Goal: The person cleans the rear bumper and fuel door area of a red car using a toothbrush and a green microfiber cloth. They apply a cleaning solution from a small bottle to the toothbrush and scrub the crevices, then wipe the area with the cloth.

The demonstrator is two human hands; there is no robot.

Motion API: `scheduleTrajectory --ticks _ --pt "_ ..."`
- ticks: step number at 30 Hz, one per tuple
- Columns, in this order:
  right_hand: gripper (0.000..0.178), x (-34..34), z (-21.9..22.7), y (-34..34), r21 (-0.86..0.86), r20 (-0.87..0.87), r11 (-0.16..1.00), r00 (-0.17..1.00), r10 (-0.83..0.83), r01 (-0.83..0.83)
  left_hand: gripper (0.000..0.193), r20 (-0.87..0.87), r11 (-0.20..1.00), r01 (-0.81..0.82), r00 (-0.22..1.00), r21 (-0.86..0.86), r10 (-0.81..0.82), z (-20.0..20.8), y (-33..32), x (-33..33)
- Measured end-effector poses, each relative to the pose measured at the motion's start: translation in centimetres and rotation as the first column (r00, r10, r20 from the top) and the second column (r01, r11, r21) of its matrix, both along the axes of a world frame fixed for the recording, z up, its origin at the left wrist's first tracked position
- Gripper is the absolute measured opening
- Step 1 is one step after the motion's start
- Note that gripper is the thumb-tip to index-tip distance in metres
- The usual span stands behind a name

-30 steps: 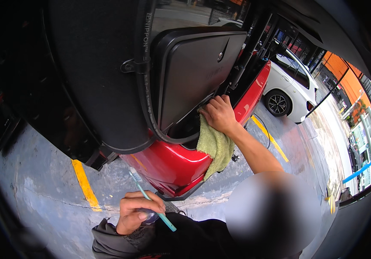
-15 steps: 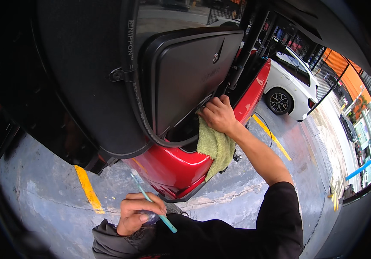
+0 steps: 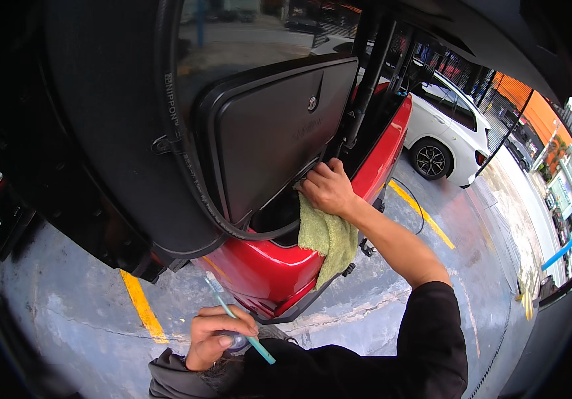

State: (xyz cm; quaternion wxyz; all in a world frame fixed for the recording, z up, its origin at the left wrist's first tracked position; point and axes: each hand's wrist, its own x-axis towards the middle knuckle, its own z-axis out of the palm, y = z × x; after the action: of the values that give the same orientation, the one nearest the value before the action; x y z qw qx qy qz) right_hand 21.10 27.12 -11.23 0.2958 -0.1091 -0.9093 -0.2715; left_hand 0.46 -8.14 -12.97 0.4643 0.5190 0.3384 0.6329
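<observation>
In my left hand (image 3: 218,336), low in the view, the fingers are closed around a teal toothbrush (image 3: 249,336) with pale bristles pointing up. The same hand also holds a small rounded container (image 3: 238,342), dark and partly see-through, mostly covered by the fingers. My right hand (image 3: 326,189) grips a green towel (image 3: 329,239) at the lower edge of a black panel (image 3: 279,126) with a small lock. The towel's loose end drapes over the red bodywork (image 3: 266,263). Fingertips of the right hand are hidden in the gap behind the towel.
A black hose (image 3: 178,143) curves down beside the panel and across the gap. Black struts (image 3: 369,86) rise past its right side. A white car (image 3: 449,126) is parked beyond, to the right. Yellow lines (image 3: 143,306) mark the grey floor, where a thin cable (image 3: 421,216) lies.
The view has shifted slightly, so the panel sits a little further left and lower. My right hand stays at the panel's lower edge with the towel; my left hand keeps the toothbrush.
</observation>
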Motion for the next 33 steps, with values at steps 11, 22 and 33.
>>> scheduleTrajectory --ticks 11,22,33 --pt "0.027 -0.7 -0.3 -0.1 -0.993 -0.011 0.107 0.898 -0.439 0.041 0.052 -0.015 1.000 -0.007 1.000 -0.016 0.006 0.8 -0.4 0.3" --pt "0.028 -0.1 -0.7 -0.4 -0.552 -0.124 0.824 0.965 -0.229 0.125 0.047 -0.040 0.999 -0.011 0.999 0.038 0.013 0.5 -0.4 1.1" --pt "0.017 -0.1 0.1 -0.3 -0.151 -0.076 0.989 0.997 -0.019 0.007 0.050 -0.094 0.999 0.035 0.995 0.027 -0.032 1.4 0.0 2.6"
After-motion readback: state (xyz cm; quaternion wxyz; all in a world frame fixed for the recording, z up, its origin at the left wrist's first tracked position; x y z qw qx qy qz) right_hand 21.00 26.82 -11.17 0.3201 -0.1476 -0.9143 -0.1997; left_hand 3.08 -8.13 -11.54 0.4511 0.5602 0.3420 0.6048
